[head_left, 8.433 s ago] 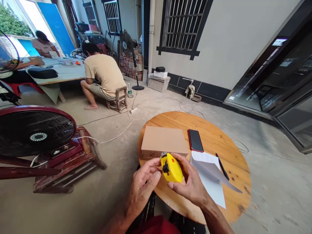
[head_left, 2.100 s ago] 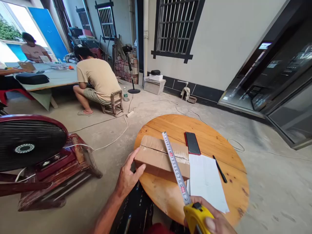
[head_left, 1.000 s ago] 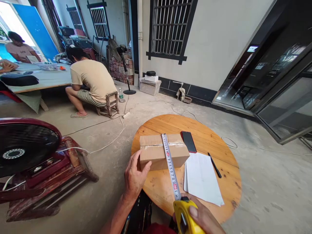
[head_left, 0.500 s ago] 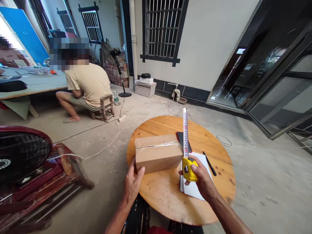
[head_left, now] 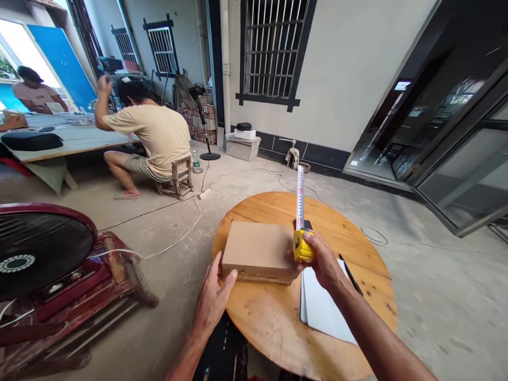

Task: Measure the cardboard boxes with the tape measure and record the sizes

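A flat brown cardboard box (head_left: 257,250) lies on the round wooden table (head_left: 278,328). My left hand (head_left: 212,296) rests against the box's near left corner, thumb on its top edge, fingers spread. My right hand (head_left: 321,260) grips a yellow tape measure (head_left: 302,246) at the box's right edge. Its white blade (head_left: 300,196) stands straight up from the case.
A white sheet of paper (head_left: 321,312) and a black pen (head_left: 350,267) lie right of the box. A dark red fan (head_left: 43,248) stands on the floor at left. A person in a tan shirt (head_left: 154,137) sits on a low stool beyond, by a long table (head_left: 67,140). Cables cross the concrete floor.
The box has been laid down flat from standing on its side. My right hand moved the tape measure from over the paper to the box's right edge, blade still upright.
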`<state>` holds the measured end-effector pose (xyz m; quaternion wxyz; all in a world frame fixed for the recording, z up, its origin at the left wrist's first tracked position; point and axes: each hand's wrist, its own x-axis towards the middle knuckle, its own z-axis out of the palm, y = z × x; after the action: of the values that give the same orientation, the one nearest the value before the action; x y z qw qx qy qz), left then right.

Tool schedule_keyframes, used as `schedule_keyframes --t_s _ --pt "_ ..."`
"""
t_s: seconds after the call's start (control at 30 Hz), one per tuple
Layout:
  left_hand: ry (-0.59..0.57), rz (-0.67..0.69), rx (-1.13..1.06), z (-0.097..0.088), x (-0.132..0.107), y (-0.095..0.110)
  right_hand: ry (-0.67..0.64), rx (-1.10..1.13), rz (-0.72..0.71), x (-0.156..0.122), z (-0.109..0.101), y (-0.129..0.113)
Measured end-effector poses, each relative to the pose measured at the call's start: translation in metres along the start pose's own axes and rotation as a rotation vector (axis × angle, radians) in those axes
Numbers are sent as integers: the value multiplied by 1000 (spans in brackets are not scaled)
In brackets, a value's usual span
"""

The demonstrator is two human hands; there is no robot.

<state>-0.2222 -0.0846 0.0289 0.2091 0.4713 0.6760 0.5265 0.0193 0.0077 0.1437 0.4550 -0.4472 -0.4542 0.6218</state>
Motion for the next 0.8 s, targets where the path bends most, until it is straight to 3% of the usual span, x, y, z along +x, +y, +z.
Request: schedule_keyframes --t_s 0.07,0.2,0.3,0.37,0.53,0.8 --pt "-25 52 18 2 -1 -5 -92 33 66 -27 3 4" --pt "-14 190 78 5 2 -9 -229 78 337 -90 11 19" --pt "9 227 121 8 5 -11 -170 113 478 -117 19 32" --pt "13 233 138 10 5 -11 -134 132 517 -122 23 38" --pt "7 223 157 11 4 -11 -207 109 508 -118 31 37" --pt "8 196 143 9 5 -8 -160 188 551 -124 38 40"
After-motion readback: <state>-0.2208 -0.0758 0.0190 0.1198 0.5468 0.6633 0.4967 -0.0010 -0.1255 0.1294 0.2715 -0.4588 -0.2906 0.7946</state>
